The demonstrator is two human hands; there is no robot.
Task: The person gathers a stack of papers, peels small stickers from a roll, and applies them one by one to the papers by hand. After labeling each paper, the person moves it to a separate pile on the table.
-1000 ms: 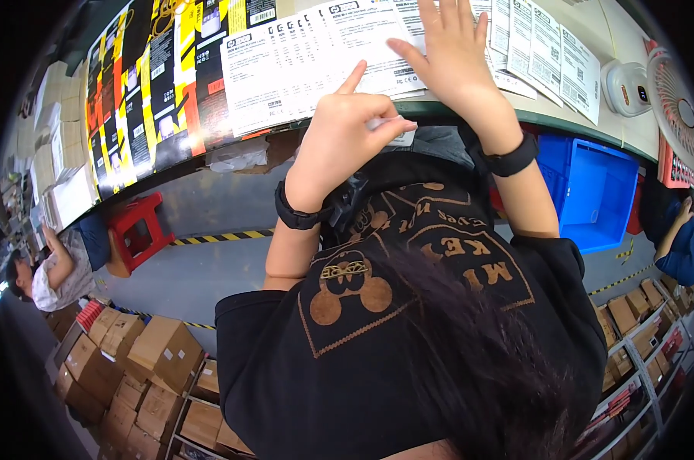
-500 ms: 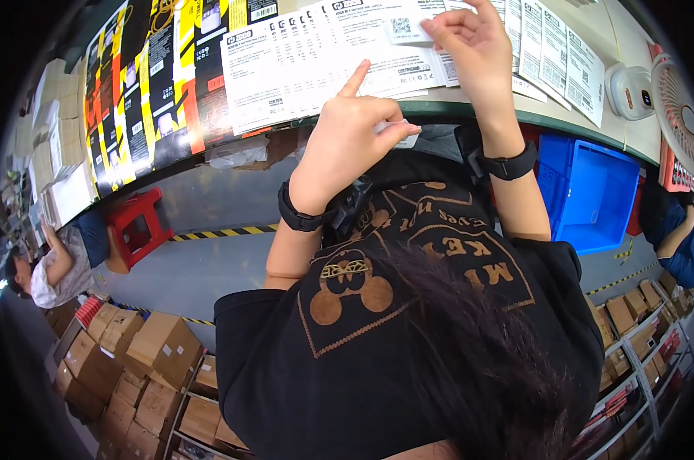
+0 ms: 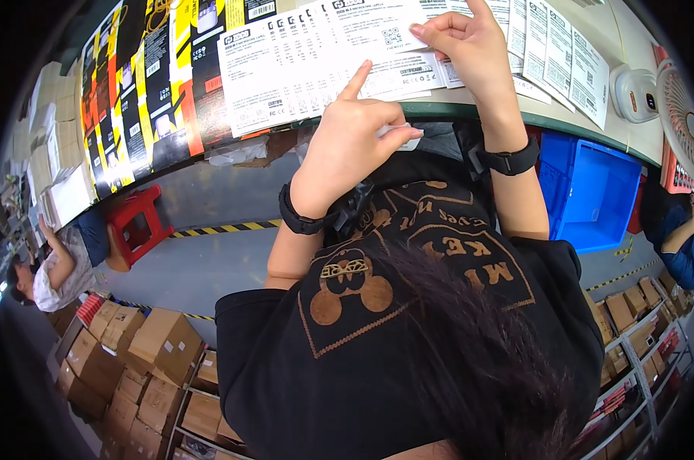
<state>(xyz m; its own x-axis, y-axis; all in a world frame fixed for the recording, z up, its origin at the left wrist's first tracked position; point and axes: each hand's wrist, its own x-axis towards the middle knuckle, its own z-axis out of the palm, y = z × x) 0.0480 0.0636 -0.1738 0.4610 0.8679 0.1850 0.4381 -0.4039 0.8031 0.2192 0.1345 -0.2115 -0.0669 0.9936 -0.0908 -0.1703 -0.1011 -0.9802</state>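
Observation:
Overlapping white printed sheets [image 3: 259, 88] lie fanned along the near table edge. My right hand [image 3: 473, 50] pinches the right edge of a small white sticker [image 3: 399, 40] with a square code, held against one of these sheets; whether it is fully stuck down I cannot tell. My left hand [image 3: 351, 134] points its index finger at the sheets, the tip touching or just over the paper. Its thumb and other fingers are closed on a small white piece of paper [image 3: 411, 133], mostly hidden by the hand.
Black, yellow and orange printed packaging [image 3: 155, 84] covers the table's left. At the right lie more printed sheets [image 3: 565, 65], a round white device [image 3: 634, 93] and a fan [image 3: 682, 123]. Below are a blue crate [image 3: 592, 195], a red stool [image 3: 141, 222] and cardboard boxes [image 3: 163, 345]. A person sits at each side.
The sticker has moved slightly left and toward me, now flatter against the sheet. My right thumb and fingers moved with it. My left hand has hardly moved.

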